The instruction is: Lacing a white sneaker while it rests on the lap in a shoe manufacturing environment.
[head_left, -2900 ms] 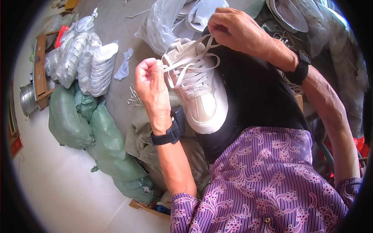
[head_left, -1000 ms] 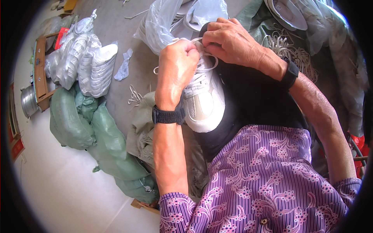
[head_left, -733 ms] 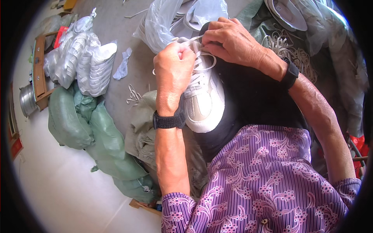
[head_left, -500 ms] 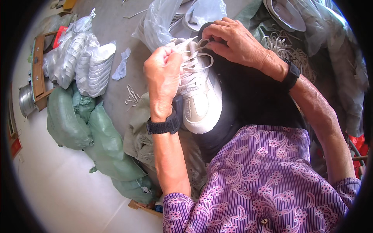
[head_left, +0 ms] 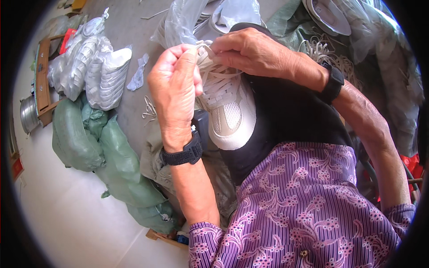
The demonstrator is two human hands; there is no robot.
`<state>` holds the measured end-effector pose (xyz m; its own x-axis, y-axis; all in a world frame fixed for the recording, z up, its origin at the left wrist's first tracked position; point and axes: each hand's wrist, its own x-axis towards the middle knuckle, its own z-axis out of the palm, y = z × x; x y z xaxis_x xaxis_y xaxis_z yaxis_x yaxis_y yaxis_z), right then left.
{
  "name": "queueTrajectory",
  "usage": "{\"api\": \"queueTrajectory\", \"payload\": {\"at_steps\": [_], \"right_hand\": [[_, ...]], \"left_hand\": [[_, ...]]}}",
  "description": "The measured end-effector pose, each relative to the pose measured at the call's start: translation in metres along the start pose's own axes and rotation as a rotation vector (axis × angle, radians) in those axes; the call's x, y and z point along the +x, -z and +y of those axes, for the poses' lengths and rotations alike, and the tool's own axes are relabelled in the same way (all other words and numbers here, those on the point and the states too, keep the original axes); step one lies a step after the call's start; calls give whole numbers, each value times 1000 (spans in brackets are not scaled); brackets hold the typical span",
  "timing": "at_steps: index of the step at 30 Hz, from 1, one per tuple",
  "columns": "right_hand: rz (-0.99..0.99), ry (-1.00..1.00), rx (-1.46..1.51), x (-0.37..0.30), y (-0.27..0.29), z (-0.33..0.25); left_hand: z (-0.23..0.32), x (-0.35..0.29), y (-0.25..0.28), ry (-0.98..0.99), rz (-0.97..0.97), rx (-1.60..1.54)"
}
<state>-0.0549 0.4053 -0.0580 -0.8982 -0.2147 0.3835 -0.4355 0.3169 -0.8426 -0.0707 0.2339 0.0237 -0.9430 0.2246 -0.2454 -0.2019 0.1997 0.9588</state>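
Observation:
An off-white sneaker (head_left: 228,120) rests on my lap over black cloth, its toe pointing toward me. Pale laces (head_left: 219,85) criss-cross its front. My left hand (head_left: 174,85) is closed in a pinch on a shoelace (head_left: 203,43) above the collar end of the shoe. From the right, my right hand (head_left: 250,51) reaches over the shoe, its thumb and fingers closed on the same lace close to the left fingertips. The exact grip of the right fingertips is partly hidden. Both wrists wear black straps.
White shoe parts in clear plastic (head_left: 107,76) stand at the left, above green sacks (head_left: 116,152). A bundle of loose laces (head_left: 321,51) lies to the right of my right wrist. Clear bags with white pieces (head_left: 232,15) lie beyond the shoe. A metal pot (head_left: 29,116) sits at far left.
My right hand has moved left and slightly down, to meet the left fingertips at the lace. My left hand has shifted left and turned. The large lace loop has been drawn in.

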Motion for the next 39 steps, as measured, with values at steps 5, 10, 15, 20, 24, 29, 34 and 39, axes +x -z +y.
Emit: {"api": "queueTrajectory", "payload": {"at_steps": [5, 10, 15, 20, 24, 29, 34, 39], "right_hand": [[-32, -142, -6, -3, 3, 4], [21, -197, 84, 0, 3, 4], [77, -272, 230, -3, 0, 9], [62, -232, 216, -5, 3, 12], [49, -232, 247, -5, 6, 12], [63, -247, 302, -7, 3, 18], [9, -260, 263, -9, 8, 6], [-109, -75, 84, -10, 7, 6]], "left_hand": [[-22, -3, -4, 113, -58, 74], [-24, 1, -7, 115, -93, 333], [-28, 7, -11, -54, -116, 612], [-26, 5, -12, -63, -87, 697], [-33, 5, -10, -41, -91, 553], [-31, 1, -10, 20, -67, 418], [-28, -1, -5, 68, -107, 260], [-23, -4, -2, 130, -140, 146]]}}
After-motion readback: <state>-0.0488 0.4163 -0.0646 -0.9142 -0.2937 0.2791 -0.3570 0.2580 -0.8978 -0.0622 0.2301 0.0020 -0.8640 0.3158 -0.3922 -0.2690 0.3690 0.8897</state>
